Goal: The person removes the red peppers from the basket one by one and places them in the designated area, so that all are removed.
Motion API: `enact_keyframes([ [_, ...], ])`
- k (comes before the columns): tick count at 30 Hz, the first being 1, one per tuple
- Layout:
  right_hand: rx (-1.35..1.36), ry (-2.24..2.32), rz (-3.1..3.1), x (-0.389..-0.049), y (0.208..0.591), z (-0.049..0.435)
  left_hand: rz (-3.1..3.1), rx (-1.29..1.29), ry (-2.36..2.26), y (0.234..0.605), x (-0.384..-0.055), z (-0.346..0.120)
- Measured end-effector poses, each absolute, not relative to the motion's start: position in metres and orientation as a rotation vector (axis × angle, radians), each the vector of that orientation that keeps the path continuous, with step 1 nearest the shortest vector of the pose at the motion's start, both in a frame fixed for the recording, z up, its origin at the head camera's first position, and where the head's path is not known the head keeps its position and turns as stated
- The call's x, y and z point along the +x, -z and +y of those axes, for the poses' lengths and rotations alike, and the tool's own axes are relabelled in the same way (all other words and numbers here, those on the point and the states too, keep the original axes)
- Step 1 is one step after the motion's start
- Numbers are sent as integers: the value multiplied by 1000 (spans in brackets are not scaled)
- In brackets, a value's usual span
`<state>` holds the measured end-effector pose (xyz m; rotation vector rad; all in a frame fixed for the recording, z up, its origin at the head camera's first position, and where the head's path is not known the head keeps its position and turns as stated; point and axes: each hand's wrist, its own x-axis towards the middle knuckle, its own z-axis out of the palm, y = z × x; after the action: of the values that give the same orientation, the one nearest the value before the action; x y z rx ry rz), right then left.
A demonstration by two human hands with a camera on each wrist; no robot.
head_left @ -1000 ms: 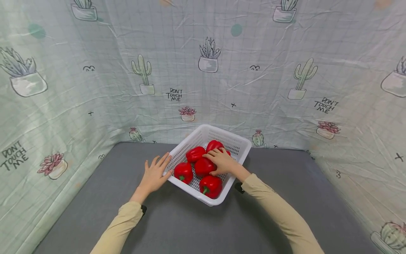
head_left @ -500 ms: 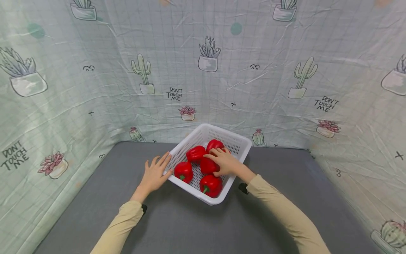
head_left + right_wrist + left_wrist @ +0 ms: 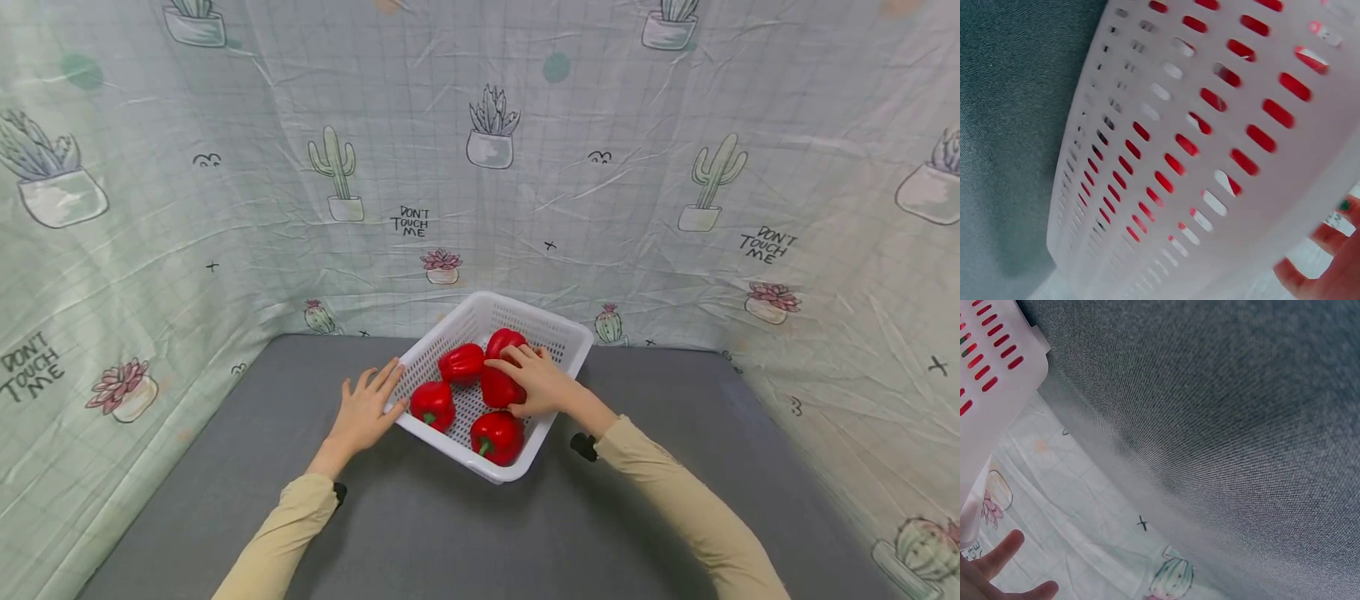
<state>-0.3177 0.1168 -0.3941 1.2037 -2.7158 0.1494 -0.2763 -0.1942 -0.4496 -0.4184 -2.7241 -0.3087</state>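
A white perforated plastic basket [image 3: 450,451] sits at an angle on the table, holding several red bell peppers, among them one with a green stem [image 3: 497,437] at the near corner. My left hand [image 3: 363,417] rests against the basket's left rim with fingers spread; its fingertips also show in the left wrist view. Reaching in over the right side, my right hand [image 3: 542,385] grips a red bell pepper [image 3: 499,389] between thumb and fingers. That hand hides part of the peppers behind it. In the right wrist view the basket wall [image 3: 1222,219] covers most of the peppers.
The dark grey tabletop [image 3: 420,533] extends around the basket. A pale cactus-print curtain [image 3: 487,208] hangs behind it and along both sides, close to the basket's far corner.
My right hand has shifted slightly to the right, and the gripped bell pepper has moved right with it inside the basket. My left hand stays at the rim.
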Motion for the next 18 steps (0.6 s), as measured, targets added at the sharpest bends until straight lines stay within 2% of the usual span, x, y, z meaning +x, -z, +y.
enact_keyframes([
  [18, 1187, -189, -2620, -301, 382, 132, -2700, -419, 309, 449, -275, -194],
])
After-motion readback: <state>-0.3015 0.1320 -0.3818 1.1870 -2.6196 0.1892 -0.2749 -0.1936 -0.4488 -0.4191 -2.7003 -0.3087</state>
